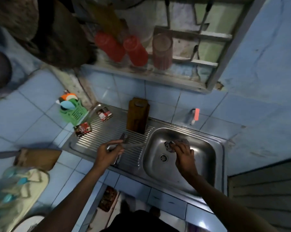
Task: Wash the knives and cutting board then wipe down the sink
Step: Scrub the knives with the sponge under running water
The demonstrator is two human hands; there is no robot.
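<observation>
My left hand (107, 152) is shut on the handle of a knife (133, 145) whose blade points right across the ribbed drainboard (97, 131). More metal utensils (123, 138) lie under that hand. My right hand (183, 154) is down in the steel sink basin (201, 161), fingers closed on a steel wool scrubber (170, 144) just above the drain (163, 157). A brown wooden cutting board (137, 115) stands upright against the tiled wall behind the drainboard.
A red-handled tap (195, 115) juts from the wall above the basin. Two small packets (82, 128) (104, 113) lie on the drainboard's left. A green basket (73, 111) with sponges sits on the blue tiles. Red cups (136, 51) hang on a rack above. Another wooden board (39, 159) lies left.
</observation>
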